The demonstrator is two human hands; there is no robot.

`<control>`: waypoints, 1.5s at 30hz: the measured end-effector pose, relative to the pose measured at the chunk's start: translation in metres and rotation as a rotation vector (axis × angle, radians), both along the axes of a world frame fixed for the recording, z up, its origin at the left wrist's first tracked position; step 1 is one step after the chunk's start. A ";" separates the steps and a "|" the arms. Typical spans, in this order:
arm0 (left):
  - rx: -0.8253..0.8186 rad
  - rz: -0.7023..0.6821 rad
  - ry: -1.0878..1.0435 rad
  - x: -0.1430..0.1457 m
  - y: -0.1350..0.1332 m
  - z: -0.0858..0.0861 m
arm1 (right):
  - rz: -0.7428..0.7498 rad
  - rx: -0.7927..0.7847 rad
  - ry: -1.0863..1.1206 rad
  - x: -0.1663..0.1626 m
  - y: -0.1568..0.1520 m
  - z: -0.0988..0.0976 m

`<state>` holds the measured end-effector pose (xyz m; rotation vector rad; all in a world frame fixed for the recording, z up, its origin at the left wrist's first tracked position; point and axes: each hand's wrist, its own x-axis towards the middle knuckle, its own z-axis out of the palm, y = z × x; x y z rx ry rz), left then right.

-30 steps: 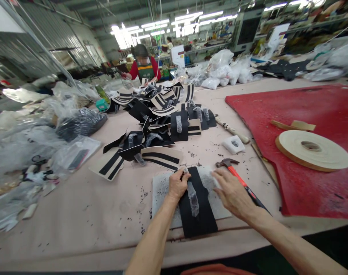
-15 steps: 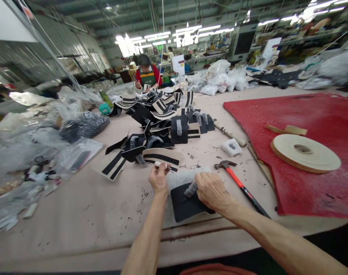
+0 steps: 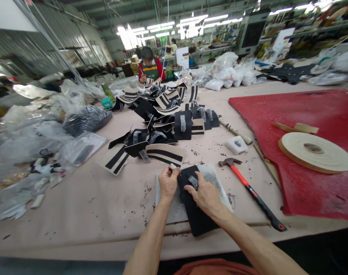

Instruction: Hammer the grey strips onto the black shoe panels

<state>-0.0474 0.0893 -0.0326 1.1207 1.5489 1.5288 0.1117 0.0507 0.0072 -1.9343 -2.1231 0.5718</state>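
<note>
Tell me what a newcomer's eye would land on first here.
Probably the big red sheet at the right, with a wide, pale roll lying flat on it. Next might come the heap of black and cream pieces beyond the hands. Nearer, a red-and-black hammer lies right of the black panel that the right hand touches.

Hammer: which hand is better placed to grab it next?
Right, likely: the hammer lies on the right hand's side, and the left hand, farther away, pinches a small white item.
</note>
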 end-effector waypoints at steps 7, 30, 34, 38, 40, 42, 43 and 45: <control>-0.033 -0.118 -0.052 0.006 0.016 -0.022 | 0.043 -0.005 0.179 -0.013 -0.007 -0.014; -0.026 -0.167 0.278 0.015 0.010 -0.027 | 0.081 -0.001 0.209 -0.008 -0.002 -0.030; 0.034 -0.177 0.429 0.018 0.007 -0.025 | 0.132 -0.044 0.305 0.000 -0.003 -0.023; 0.057 -0.239 0.504 0.018 0.007 -0.020 | 0.198 -0.045 0.450 0.031 -0.004 -0.017; 0.061 -0.286 0.513 0.017 0.007 -0.017 | 0.105 0.079 0.404 0.060 0.000 -0.019; 0.060 -0.322 0.531 0.016 0.008 -0.015 | -0.035 0.239 0.216 0.097 0.006 -0.024; 0.061 -0.333 0.542 0.015 0.007 -0.014 | -0.096 0.278 0.084 0.116 0.009 -0.028; 0.063 -0.345 0.554 0.015 0.006 -0.014 | -0.161 0.235 -0.146 0.151 0.017 -0.035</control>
